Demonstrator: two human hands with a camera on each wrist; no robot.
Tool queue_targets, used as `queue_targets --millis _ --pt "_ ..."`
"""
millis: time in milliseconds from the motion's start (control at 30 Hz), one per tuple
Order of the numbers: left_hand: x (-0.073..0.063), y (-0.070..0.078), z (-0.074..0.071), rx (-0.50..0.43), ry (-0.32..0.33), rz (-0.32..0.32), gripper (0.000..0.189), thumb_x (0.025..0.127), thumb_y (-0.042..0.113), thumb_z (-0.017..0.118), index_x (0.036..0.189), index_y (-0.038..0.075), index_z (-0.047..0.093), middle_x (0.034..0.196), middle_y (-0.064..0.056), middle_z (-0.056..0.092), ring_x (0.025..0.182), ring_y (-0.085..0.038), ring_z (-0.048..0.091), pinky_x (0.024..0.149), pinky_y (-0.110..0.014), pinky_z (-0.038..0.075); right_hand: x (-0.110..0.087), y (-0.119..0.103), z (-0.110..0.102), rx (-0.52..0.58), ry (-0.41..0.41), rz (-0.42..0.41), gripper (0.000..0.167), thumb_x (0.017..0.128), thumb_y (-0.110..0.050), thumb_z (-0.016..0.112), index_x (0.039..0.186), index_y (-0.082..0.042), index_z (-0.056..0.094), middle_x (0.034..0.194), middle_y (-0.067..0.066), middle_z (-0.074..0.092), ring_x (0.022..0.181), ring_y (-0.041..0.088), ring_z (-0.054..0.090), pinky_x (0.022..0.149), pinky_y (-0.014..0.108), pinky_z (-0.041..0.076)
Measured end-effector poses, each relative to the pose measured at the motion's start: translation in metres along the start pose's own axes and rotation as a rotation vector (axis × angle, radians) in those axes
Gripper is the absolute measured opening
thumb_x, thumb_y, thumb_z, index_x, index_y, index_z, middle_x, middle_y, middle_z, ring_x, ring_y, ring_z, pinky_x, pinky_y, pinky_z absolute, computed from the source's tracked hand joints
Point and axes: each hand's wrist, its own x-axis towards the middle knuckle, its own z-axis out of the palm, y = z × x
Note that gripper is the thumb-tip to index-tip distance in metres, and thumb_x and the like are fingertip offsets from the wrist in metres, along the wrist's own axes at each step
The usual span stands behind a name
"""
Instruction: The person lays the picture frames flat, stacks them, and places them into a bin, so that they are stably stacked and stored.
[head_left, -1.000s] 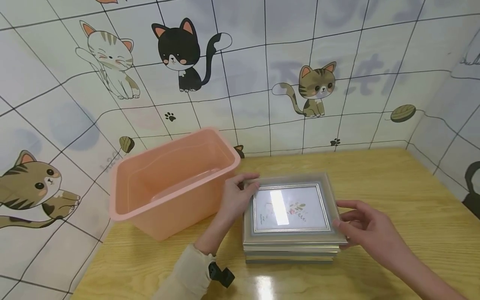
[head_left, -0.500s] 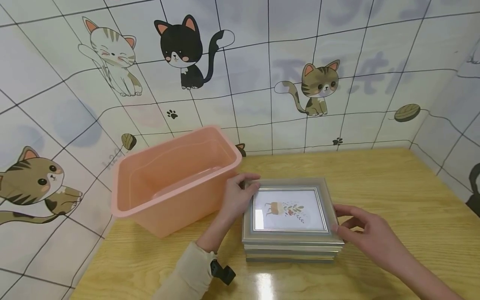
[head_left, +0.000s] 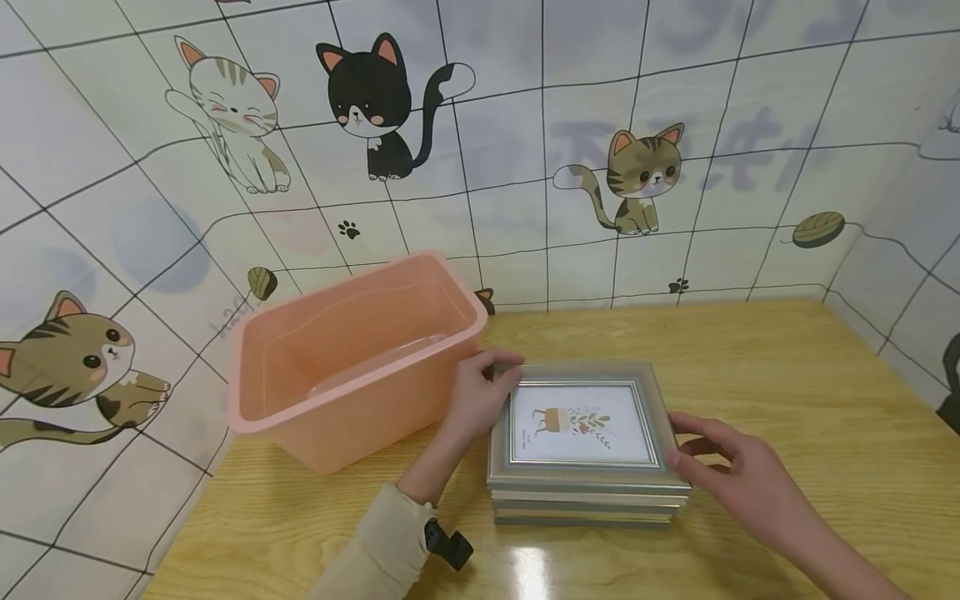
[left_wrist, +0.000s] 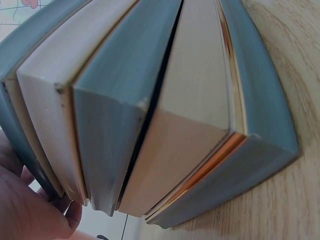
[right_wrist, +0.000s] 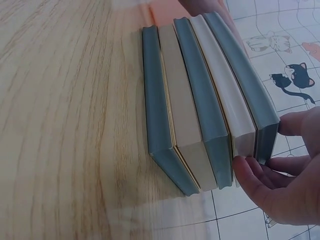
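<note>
A silver-grey picture frame [head_left: 585, 423] with a plant print under its glass lies on top of a stack of several frames [head_left: 588, 510]. At its far left corner, my left hand [head_left: 480, 396] grips the edge, thumb on top; its other fingers are partly hidden behind. My right hand [head_left: 738, 467] holds the right edge, thumb near the front corner. In the right wrist view its fingers [right_wrist: 255, 182] curl against the upper frames' sides. Blue-grey and cream frame edges [left_wrist: 115, 95] fill the left wrist view, with thin gaps between some of them.
A pink plastic bin [head_left: 360, 400] stands left of the stack, close behind my left forearm. The wooden table [head_left: 810, 375] meets a cat-patterned wall covering [head_left: 510, 167] at the back. A dark object [head_left: 951, 392] shows at the right border.
The top frame has tipped down flatter and lined up with the stack, and the glare has left its glass. Both hands stay at its edges. The head view has shifted slightly.
</note>
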Motion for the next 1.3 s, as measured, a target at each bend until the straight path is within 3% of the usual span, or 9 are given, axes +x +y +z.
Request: queue_targets --millis 100,333,567,833,933,1167,1300 --pt "0.000 -0.001 0.000 0.003 -0.009 0.002 0.014 0.094 0.002 0.069 0.103 0.003 0.079 0.110 -0.006 0.074 0.118 -0.023 0.060 0.108 -0.043 0.043 -0.001 0.001 0.001 0.012 0.005 0.003 0.050 0.097 -0.014 0.073 0.141 0.004 0.057 0.133 0.018 0.062 0.096 -0.002 0.062 0.071 0.026 0.056" --pt "0.000 0.002 -0.003 0.011 -0.059 -0.033 0.016 0.096 0.004 0.067 0.108 0.005 0.078 0.117 -0.005 0.072 0.121 -0.022 0.057 0.107 -0.044 0.042 -0.002 0.003 0.000 0.033 0.005 0.006 0.050 0.097 -0.014 0.073 0.143 -0.001 0.058 0.127 -0.007 0.063 0.096 0.000 0.063 0.070 0.027 0.055" --pt "0.000 0.001 -0.004 0.022 -0.069 -0.048 0.017 0.097 0.006 0.066 0.109 0.007 0.078 0.119 -0.002 0.071 0.123 -0.020 0.056 0.108 -0.043 0.042 -0.003 0.003 -0.001 0.039 -0.022 0.029 0.051 0.099 -0.016 0.070 0.145 0.000 0.055 0.133 0.010 0.062 0.097 0.001 0.063 0.071 0.028 0.054" --pt "-0.002 0.004 -0.005 0.004 -0.058 -0.020 0.015 0.097 0.013 0.069 0.110 0.008 0.077 0.110 -0.001 0.071 0.097 -0.019 0.057 0.083 -0.035 0.046 -0.002 0.003 -0.003 0.019 -0.037 0.029 0.050 0.101 -0.018 0.068 0.146 -0.001 0.055 0.139 0.016 0.059 0.098 0.000 0.062 0.071 0.027 0.054" --pt "-0.003 0.006 -0.005 0.012 -0.069 -0.008 0.018 0.098 0.016 0.069 0.113 0.008 0.076 0.112 -0.003 0.071 0.099 -0.019 0.058 0.086 -0.036 0.047 -0.001 0.003 -0.006 0.018 -0.046 0.029 0.050 0.101 -0.018 0.067 0.146 -0.002 0.054 0.140 0.017 0.058 0.096 0.002 0.064 0.071 0.028 0.054" --pt "-0.012 0.012 -0.009 0.106 -0.062 0.017 0.028 0.098 0.021 0.069 0.125 0.013 0.073 0.129 -0.002 0.066 0.126 -0.023 0.054 0.107 -0.048 0.042 0.005 0.004 -0.013 0.003 0.004 -0.077 0.048 0.100 -0.012 0.068 0.146 -0.006 0.055 0.127 -0.023 0.059 0.086 0.008 0.069 0.070 0.027 0.055" --pt "-0.019 0.017 -0.017 0.164 -0.046 0.089 0.033 0.097 0.019 0.069 0.130 0.013 0.070 0.134 -0.004 0.063 0.129 -0.027 0.053 0.107 -0.052 0.041 0.016 -0.003 -0.023 -0.064 0.019 -0.118 0.049 0.100 -0.012 0.068 0.146 -0.006 0.054 0.135 0.000 0.062 0.092 0.001 0.066 0.072 0.023 0.056"
